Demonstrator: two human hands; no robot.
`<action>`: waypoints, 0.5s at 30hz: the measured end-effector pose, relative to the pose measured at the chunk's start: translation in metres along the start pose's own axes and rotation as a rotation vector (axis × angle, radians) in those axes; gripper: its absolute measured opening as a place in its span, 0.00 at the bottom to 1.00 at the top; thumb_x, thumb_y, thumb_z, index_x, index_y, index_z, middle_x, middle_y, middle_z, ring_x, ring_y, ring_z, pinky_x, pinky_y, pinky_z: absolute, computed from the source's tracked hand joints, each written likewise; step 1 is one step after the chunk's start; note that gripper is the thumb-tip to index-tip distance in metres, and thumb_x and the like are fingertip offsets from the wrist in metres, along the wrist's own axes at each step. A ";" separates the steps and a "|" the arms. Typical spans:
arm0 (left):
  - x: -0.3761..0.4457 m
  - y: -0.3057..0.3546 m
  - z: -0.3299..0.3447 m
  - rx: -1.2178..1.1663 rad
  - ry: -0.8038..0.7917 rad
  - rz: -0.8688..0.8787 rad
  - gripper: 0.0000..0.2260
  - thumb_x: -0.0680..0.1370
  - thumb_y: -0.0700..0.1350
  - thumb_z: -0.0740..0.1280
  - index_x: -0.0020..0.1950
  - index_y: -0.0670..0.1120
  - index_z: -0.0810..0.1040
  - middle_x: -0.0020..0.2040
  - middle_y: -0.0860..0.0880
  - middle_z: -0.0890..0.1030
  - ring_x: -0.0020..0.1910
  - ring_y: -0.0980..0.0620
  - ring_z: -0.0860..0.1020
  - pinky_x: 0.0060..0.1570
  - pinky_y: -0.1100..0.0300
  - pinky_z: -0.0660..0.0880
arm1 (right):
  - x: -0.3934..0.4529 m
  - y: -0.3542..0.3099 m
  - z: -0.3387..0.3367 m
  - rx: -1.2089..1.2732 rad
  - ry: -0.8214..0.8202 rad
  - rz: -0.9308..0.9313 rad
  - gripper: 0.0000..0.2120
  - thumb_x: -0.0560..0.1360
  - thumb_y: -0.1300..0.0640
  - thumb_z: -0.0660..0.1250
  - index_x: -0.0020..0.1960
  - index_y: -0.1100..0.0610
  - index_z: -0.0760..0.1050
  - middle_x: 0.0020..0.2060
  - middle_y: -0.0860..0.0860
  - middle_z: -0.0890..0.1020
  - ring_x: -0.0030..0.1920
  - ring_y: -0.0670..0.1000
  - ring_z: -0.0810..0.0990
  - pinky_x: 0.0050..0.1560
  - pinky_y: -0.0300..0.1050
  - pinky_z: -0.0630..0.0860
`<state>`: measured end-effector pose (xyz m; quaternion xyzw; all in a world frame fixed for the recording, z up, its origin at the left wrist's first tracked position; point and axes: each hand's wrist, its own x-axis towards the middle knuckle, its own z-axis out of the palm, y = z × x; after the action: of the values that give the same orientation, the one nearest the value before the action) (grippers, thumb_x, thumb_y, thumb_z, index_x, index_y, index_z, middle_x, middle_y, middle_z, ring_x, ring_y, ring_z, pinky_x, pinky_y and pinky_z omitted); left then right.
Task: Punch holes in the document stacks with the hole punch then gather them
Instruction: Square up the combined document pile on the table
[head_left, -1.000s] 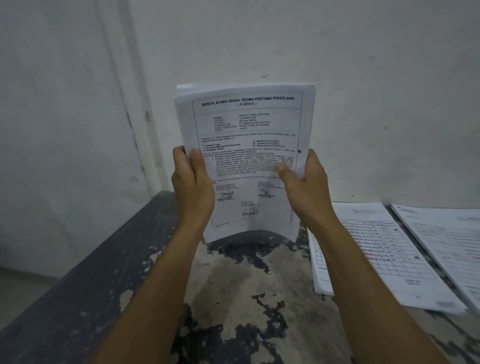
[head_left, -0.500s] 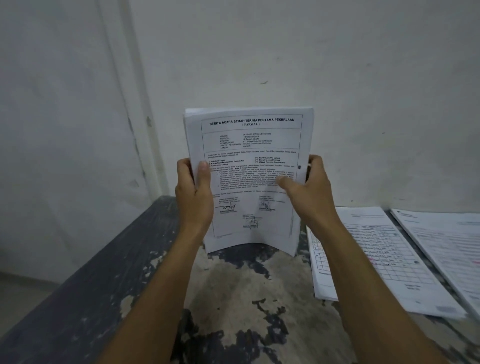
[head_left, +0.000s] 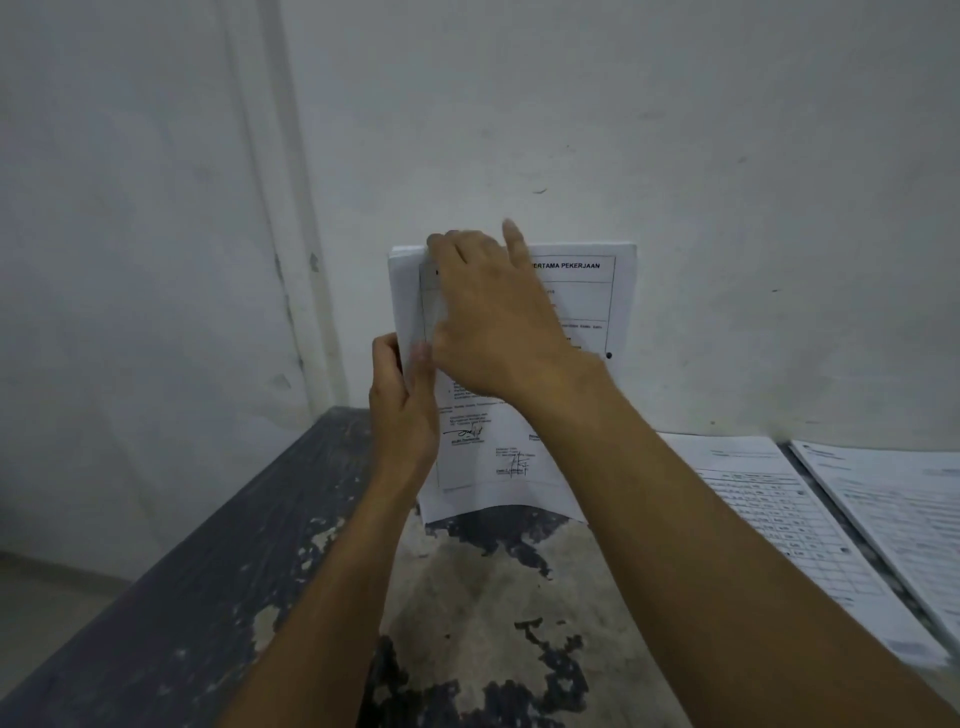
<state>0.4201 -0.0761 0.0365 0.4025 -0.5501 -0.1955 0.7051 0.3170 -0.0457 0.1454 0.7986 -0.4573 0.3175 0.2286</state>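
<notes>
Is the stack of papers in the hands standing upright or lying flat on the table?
Upright. The stack stands on its lower edge on the table; the left hand grips its side.

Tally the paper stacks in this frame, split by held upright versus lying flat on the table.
Held upright: 1, the document stack in the left hand
Lying flat: 2, the table stack and the edge stack
Total: 3

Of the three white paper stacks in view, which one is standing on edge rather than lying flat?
The white document stack headed "PERTAMA PEKERJAAN", held upright by the left hand with its bottom edge on the worn table. The other two stacks lie flat at right.
</notes>
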 end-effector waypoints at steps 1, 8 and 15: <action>0.000 0.000 0.000 0.003 -0.001 0.003 0.11 0.84 0.53 0.58 0.56 0.46 0.69 0.42 0.58 0.79 0.39 0.58 0.81 0.35 0.65 0.77 | 0.003 -0.001 0.001 0.014 0.031 0.005 0.33 0.72 0.51 0.67 0.74 0.58 0.62 0.69 0.52 0.70 0.72 0.52 0.65 0.78 0.58 0.43; 0.000 -0.003 0.001 0.027 -0.003 -0.004 0.14 0.83 0.55 0.57 0.59 0.45 0.69 0.47 0.55 0.80 0.42 0.58 0.82 0.36 0.66 0.78 | -0.009 0.015 0.001 0.096 0.160 0.065 0.33 0.70 0.57 0.65 0.74 0.59 0.62 0.74 0.55 0.66 0.76 0.53 0.59 0.78 0.57 0.41; -0.001 -0.006 0.000 0.019 0.016 -0.031 0.13 0.83 0.56 0.57 0.57 0.47 0.71 0.49 0.56 0.82 0.45 0.59 0.83 0.35 0.68 0.78 | -0.081 0.059 0.038 0.859 0.487 0.804 0.38 0.73 0.58 0.68 0.77 0.51 0.52 0.75 0.51 0.61 0.73 0.53 0.65 0.67 0.52 0.72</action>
<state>0.4203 -0.0792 0.0318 0.4189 -0.5400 -0.1980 0.7026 0.2456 -0.0512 0.0655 0.4902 -0.4881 0.7060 -0.1518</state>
